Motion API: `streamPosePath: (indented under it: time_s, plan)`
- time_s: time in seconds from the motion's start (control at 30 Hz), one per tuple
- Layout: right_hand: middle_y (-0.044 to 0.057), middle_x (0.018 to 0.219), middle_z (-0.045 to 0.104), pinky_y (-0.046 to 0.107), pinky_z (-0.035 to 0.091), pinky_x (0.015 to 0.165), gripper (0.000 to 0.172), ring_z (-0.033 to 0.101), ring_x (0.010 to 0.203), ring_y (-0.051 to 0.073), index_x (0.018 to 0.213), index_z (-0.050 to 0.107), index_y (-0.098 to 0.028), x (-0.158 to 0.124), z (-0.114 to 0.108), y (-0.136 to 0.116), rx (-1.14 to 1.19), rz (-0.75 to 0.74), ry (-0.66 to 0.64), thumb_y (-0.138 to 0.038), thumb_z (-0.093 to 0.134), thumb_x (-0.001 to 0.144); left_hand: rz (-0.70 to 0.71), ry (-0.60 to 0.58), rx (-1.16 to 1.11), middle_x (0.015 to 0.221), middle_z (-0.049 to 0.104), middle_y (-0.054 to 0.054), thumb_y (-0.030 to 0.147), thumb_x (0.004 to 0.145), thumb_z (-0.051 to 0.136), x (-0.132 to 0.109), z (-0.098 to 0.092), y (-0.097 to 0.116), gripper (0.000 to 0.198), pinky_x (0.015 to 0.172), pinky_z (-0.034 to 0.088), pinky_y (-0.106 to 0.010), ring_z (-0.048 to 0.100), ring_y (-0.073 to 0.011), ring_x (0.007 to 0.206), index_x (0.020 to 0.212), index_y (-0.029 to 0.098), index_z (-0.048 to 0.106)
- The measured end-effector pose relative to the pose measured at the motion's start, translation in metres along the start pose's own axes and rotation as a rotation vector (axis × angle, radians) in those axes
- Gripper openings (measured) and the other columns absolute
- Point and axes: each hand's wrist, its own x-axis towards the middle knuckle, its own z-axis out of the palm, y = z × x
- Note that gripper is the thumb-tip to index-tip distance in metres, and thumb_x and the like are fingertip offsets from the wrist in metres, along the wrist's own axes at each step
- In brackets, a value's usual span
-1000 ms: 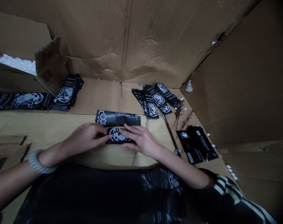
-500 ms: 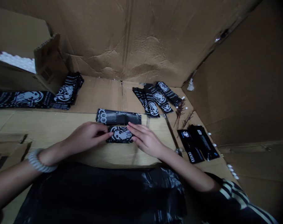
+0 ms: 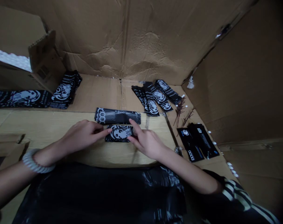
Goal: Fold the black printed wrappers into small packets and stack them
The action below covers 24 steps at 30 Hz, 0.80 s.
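A short black packet [image 3: 119, 133] with a pale lion-like face print lies on the table in front of me. My left hand [image 3: 86, 135] is closed at its left end, thumb and index finger on the edge, the other fingers curled in. My right hand [image 3: 146, 140] grips the right end, its thumb on the print. The right index finger is lifted and stretched toward a long black packet [image 3: 115, 115] with pale ring-shaped lettering, which lies just behind the short one. What the other right fingers hold underneath is hidden.
Several printed black packets [image 3: 153, 99] lie fanned at the back right, near brown twigs [image 3: 179, 109]. Black cards [image 3: 197, 141] rest at the right. More packets [image 3: 64, 90] lie beside a cardboard box [image 3: 45, 71] at the left. Black plastic [image 3: 97, 193] covers the near side.
My right index finger has lifted and spread away from the thumb, over the long packet. The left fingers have shifted slightly left. The short packet stays in nearly the same place.
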Motion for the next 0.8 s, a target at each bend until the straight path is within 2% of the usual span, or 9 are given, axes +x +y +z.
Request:
streamPosePath:
  time_s: [0.1, 0.3, 0.4, 0.5, 0.57, 0.67, 0.8]
  plan:
    - [0.014, 0.091, 0.081, 0.036, 0.054, 0.067, 0.075, 0.075, 0.076, 0.028, 0.171, 0.023, -0.009, 0.003, -0.005, -0.012, -0.126, -0.033, -0.024, -0.041, 0.043, 0.106, -0.027, -0.072, 0.017, 0.06, 0.066, -0.005, 0.082, 0.093, 0.035, 0.001, 0.0, 0.002, 0.072, 0.063, 0.035, -0.036, 0.06, -0.0217, 0.061, 0.063, 0.025, 0.066]
    - [0.017, 0.101, 0.081, 0.038, 0.059, 0.071, 0.078, 0.077, 0.087, 0.031, 0.171, 0.019, -0.009, 0.004, -0.008, -0.025, -0.197, -0.031, -0.071, -0.036, 0.052, 0.106, -0.044, -0.116, 0.01, 0.072, 0.073, -0.008, 0.078, 0.094, 0.027, 0.003, 0.002, 0.007, 0.071, 0.073, 0.041, -0.041, 0.066, -0.0266, 0.073, 0.064, 0.026, 0.065]
    - [0.018, 0.114, 0.08, 0.04, 0.062, 0.077, 0.071, 0.077, 0.094, 0.03, 0.168, 0.032, -0.01, 0.003, -0.007, -0.02, -0.165, -0.059, -0.013, -0.041, 0.052, 0.107, -0.042, -0.113, 0.018, 0.074, 0.074, -0.007, 0.078, 0.093, 0.028, 0.002, 0.0, 0.008, 0.07, 0.073, 0.042, -0.041, 0.067, -0.0277, 0.075, 0.066, 0.026, 0.066]
    - [0.017, 0.127, 0.076, 0.043, 0.064, 0.09, 0.06, 0.074, 0.108, 0.03, 0.159, 0.051, -0.014, 0.004, -0.004, -0.012, -0.137, -0.094, 0.147, -0.044, 0.053, 0.108, -0.042, -0.101, 0.023, 0.076, 0.075, -0.007, 0.078, 0.093, 0.03, 0.001, 0.0, 0.008, 0.068, 0.073, 0.041, -0.04, 0.068, -0.0286, 0.076, 0.067, 0.026, 0.066]
    - [0.016, 0.138, 0.072, 0.046, 0.061, 0.103, 0.051, 0.069, 0.122, 0.03, 0.154, 0.059, -0.017, 0.005, -0.001, -0.007, -0.131, -0.15, 0.215, -0.039, 0.052, 0.109, -0.039, -0.102, 0.032, 0.075, 0.074, -0.008, 0.077, 0.093, 0.03, 0.001, 0.0, 0.008, 0.067, 0.072, 0.041, -0.04, 0.068, -0.0287, 0.076, 0.068, 0.026, 0.066]
    - [0.01, 0.16, 0.058, 0.052, 0.049, 0.121, 0.045, 0.052, 0.148, 0.03, 0.154, 0.058, -0.02, 0.007, 0.006, 0.0, -0.125, -0.282, 0.189, -0.03, 0.048, 0.111, -0.022, -0.096, 0.045, 0.076, 0.074, -0.008, 0.075, 0.094, 0.031, 0.001, 0.002, 0.007, 0.065, 0.072, 0.04, -0.04, 0.068, -0.0289, 0.078, 0.071, 0.025, 0.067]
    - [0.007, 0.164, 0.051, 0.062, 0.042, 0.124, 0.048, 0.038, 0.16, 0.029, 0.159, 0.049, -0.022, 0.009, 0.016, 0.007, -0.146, -0.319, 0.102, -0.022, 0.046, 0.111, 0.02, -0.101, 0.065, 0.08, 0.076, -0.008, 0.069, 0.097, 0.032, 0.0, 0.004, 0.007, 0.061, 0.074, 0.041, -0.04, 0.07, -0.0281, 0.079, 0.074, 0.025, 0.066]
